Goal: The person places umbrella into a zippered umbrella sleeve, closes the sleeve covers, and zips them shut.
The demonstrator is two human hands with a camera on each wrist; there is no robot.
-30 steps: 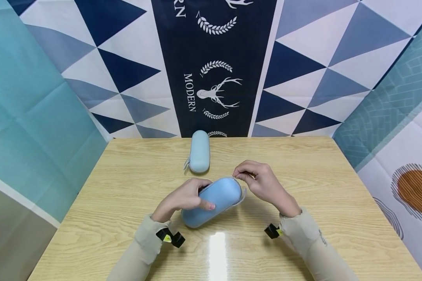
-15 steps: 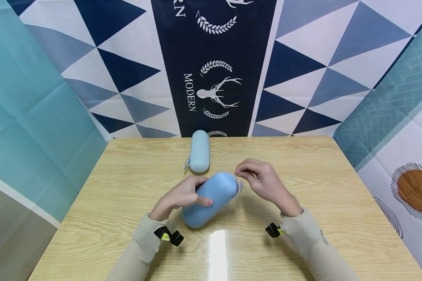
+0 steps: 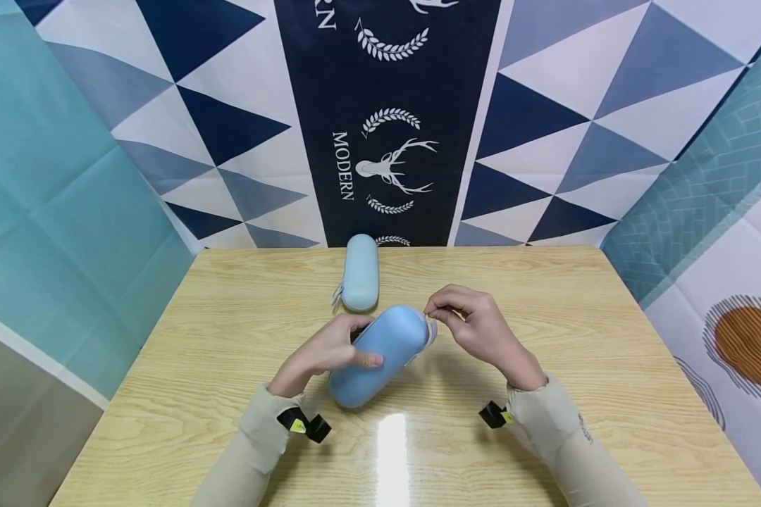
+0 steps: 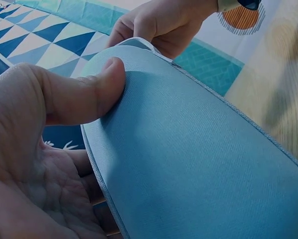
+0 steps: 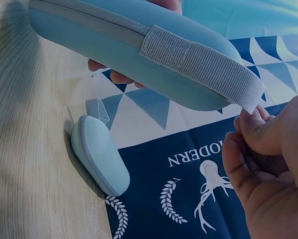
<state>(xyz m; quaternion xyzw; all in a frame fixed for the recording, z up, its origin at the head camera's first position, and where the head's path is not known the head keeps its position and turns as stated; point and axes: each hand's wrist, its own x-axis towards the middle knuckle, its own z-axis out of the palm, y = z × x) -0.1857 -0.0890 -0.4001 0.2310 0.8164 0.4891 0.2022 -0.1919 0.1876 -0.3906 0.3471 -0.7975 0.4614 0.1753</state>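
Observation:
A light-blue zippered hard case [image 3: 396,336] is tilted above the table in front of me. My left hand [image 3: 337,346] grips it, thumb lying across the near face and the other fingers behind. A pale webbing strap [image 5: 204,64] loops around the end towards my right hand [image 3: 472,325]. In the right wrist view, thumb and index finger meet right at that end, beside the strap, pinching the zipper pull, which the fingertips mostly hide. The zipper seam [image 5: 106,21] runs along the case's side up to the strap and looks closed there.
A second, paler blue-green case [image 3: 360,276] with its own small strap lies at the back of the wooden table [image 3: 228,317], near the patterned wall cloth [image 3: 390,211]. Bright light reflects off the table [image 3: 392,458] near the front.
The left hand has tilted the case further up, raising its right end a little. The right hand has moved slightly up and right, still pinching at that end.

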